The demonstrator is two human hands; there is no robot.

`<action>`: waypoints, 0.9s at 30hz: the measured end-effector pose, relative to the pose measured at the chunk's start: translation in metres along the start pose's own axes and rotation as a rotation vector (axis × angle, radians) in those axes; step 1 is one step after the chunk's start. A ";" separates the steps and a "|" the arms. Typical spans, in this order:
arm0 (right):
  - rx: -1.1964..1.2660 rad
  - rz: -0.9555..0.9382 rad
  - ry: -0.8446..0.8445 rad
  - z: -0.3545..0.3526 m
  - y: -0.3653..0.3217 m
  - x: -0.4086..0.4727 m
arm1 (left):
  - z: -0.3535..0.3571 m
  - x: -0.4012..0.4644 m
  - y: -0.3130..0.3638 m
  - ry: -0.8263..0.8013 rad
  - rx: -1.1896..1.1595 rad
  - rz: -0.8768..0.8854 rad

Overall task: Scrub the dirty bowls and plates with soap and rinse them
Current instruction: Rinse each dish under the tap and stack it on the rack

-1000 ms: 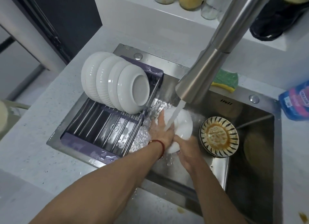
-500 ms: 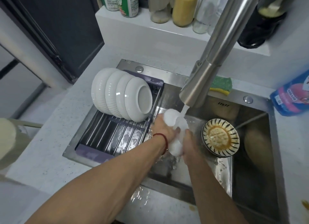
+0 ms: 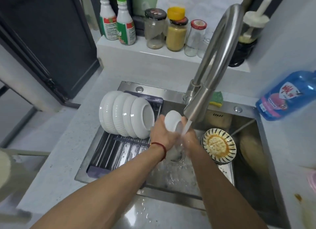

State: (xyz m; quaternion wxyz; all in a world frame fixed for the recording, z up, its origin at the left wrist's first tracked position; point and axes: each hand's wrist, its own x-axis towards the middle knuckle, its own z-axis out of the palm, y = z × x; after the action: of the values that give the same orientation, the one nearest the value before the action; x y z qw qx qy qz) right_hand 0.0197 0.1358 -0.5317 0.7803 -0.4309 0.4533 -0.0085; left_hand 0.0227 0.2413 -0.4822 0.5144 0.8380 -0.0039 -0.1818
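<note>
Head camera looks down into a steel sink where both hands meet under the tap. A small white bowl is held tilted between them, just beside the running water, which falls past its rim onto the fingers. The left hand, with a red string around its wrist, wraps its fingers around the bowl's left side. The right hand is wet and blurred by the stream; it seems to cup the bowl from the right, though how its fingers lie cannot be told clearly.

To the left, four clean white bowls stand on edge in a row on a dark drying rack set across the left part of the sink, the nearest one close to the left hand. To the right of the hands, a striped dish with orange-brown residue sits on the raised ledge inside the sink, on top of at least one more dish below it.

A green and yellow sponge lies on the sink's back edge behind the tap. A blue soap bottle stands on the counter at the right. Jars and two green-capped bottles line the shelf behind.
</note>
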 end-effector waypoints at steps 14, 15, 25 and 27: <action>-0.335 0.070 -0.005 -0.055 0.016 -0.055 | -0.097 0.076 0.010 0.140 0.081 -0.024; -0.322 0.071 0.010 -0.060 0.015 -0.058 | -0.094 0.079 0.007 0.131 0.085 -0.046; -0.326 0.109 0.133 -0.093 0.032 -0.068 | -0.100 0.094 -0.007 0.083 0.446 -0.050; -0.334 0.125 0.125 -0.091 0.038 -0.069 | -0.102 0.094 -0.007 0.106 0.635 -0.005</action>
State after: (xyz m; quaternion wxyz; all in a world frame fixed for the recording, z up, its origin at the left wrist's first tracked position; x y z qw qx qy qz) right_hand -0.1003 0.1276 -0.5287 0.6674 -0.5238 0.5220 0.0886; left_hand 0.1405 0.3145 -0.4749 0.2261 0.9650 -0.0318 -0.1288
